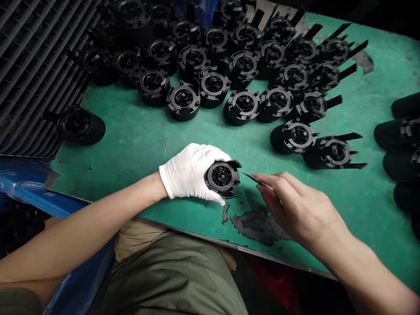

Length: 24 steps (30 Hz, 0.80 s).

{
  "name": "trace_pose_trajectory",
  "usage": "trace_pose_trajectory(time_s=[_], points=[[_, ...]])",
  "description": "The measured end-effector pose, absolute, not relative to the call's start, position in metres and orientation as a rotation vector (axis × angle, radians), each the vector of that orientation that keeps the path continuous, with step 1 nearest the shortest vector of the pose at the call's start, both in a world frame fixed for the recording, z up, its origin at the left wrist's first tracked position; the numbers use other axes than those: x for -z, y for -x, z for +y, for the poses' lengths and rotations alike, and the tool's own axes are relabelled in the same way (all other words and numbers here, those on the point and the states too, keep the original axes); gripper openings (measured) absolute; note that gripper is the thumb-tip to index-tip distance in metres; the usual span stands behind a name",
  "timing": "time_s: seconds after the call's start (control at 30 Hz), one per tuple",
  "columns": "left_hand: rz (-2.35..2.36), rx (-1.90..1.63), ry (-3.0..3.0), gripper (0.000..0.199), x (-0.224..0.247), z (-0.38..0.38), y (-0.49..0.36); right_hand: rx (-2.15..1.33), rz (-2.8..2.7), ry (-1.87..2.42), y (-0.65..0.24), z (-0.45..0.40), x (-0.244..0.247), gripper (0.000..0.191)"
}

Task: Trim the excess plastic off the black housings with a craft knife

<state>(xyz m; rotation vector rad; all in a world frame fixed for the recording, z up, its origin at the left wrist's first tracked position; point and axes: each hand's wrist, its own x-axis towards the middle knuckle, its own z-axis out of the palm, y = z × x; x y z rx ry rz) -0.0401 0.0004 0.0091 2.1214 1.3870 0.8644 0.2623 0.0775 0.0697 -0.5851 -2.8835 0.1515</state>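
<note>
Sitting clamped in the white-gloved left hand [188,173], a round black plastic housing [223,178]

A white-gloved left hand [190,173] holds a black plastic part [223,178]

The bare right hand [302,210] pinches a thin pointed metal tool [257,179], its tip just beside the part, above a green worktop [157,153]. Many matching black parts [183,100] lie in clusters toward the far side and right, with a grey slatted panel [36,74] at far left.
</note>
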Motion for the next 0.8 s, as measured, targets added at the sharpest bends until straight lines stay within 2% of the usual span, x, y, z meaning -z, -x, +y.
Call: trace_pose_trajectory(time_s=[0.13, 0.27, 0.5, 0.8], points=[[1.524, -0.889, -2.155, 0.099, -0.003, -0.003, 0.032, -0.053, -2.884, 0.616, -0.262, 0.051, -0.063, 0.045], [1.528, -0.918, -2.193, 0.098, -0.001, -0.005, 0.029, 0.002, -2.886, 0.693, -0.258, 0.038, -0.061, 0.040], [1.525, -0.848, -2.146, 0.105, -0.005, -0.004, 0.030, -0.022, -2.906, 0.702, -0.258, 0.034, -0.063, 0.041], [1.541, -0.857, -2.136, 0.101, -0.004, -0.007, 0.029, 0.048, -2.988, 0.631, -0.255, 0.041, -0.068, 0.033]])
